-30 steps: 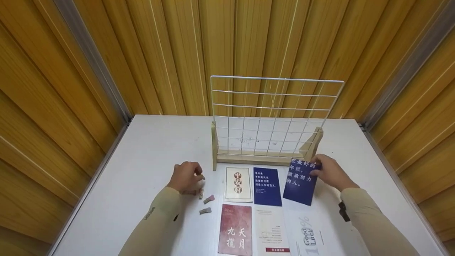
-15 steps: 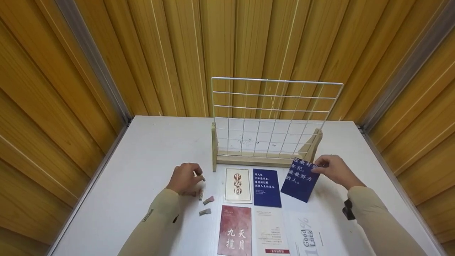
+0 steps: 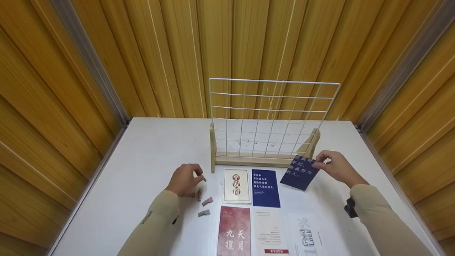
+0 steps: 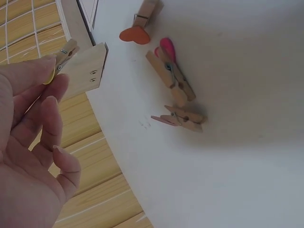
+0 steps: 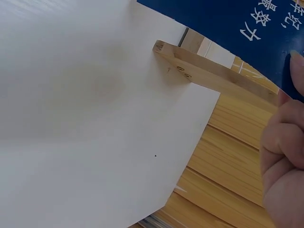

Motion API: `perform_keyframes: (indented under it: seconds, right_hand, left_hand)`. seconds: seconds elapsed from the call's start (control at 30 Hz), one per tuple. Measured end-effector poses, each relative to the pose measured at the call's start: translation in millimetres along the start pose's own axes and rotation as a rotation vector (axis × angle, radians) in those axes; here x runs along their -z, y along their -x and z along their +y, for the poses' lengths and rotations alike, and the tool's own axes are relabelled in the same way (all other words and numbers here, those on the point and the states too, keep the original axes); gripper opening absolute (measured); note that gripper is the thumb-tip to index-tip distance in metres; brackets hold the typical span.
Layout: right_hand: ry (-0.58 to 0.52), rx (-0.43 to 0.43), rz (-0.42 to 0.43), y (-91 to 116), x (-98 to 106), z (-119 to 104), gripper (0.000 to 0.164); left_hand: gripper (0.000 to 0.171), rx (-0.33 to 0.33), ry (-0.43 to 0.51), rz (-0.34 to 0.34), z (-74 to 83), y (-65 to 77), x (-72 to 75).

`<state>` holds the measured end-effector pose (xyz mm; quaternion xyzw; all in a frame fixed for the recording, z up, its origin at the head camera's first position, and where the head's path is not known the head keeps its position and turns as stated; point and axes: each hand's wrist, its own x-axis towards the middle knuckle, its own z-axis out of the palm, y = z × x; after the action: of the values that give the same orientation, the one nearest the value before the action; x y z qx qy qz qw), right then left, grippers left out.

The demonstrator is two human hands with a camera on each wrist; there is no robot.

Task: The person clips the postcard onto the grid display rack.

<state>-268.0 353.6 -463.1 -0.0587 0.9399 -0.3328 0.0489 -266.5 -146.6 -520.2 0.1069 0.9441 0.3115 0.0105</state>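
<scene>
Between thumb and forefinger, my left hand [image 3: 185,177] pinches a small wooden clothespin [image 4: 65,53] with a yellow piece on it, above the table left of the cards. Several more clothespins [image 4: 173,78] with coloured hearts lie on the table below that hand. My right hand [image 3: 337,168] pinches a dark blue card [image 3: 300,173] with white writing by its upper right edge. That card is tilted and raised in front of the right foot of the wire grid rack [image 3: 273,96]. In the right wrist view only part of the blue card [image 5: 228,28] shows.
On the white table [image 3: 153,142] before the rack lie a cream card [image 3: 229,185], another blue card [image 3: 265,195], a red card [image 3: 234,220], a cream card with a red strip [image 3: 268,222] and a white "Good Luck" card [image 3: 298,227]. Wood-patterned walls [image 3: 160,64] surround the table.
The right hand has lifted the blue card a little toward the rack and tilted it further back. The left hand stays nearly still with its clothespin.
</scene>
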Motion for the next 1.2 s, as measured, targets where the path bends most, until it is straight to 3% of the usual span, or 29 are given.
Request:
perform_keyframes:
  seconds: [0.37,0.67,0.87,1.2]
  right_hand:
    - [0.093,0.097,0.029,2.1,14.6,-21.8,0.012]
    - [0.141,0.194,0.127,0.9,37.5,-44.0,0.011]
    - [0.187,0.260,0.213,-1.1,55.3,-56.8,0.009]
    - [0.219,0.317,0.274,-7.2,78.8,-78.6,0.010]
  left_hand:
    - [0.007,-0.049,0.005,0.016,7.0,-0.5,4.1]
    - [0.008,-0.052,0.018,0.014,5.6,-1.2,5.1]
    - [0.009,-0.019,0.020,0.010,6.5,-3.4,4.5]
    - [0.008,0.010,0.012,-0.005,7.6,-1.1,4.2]
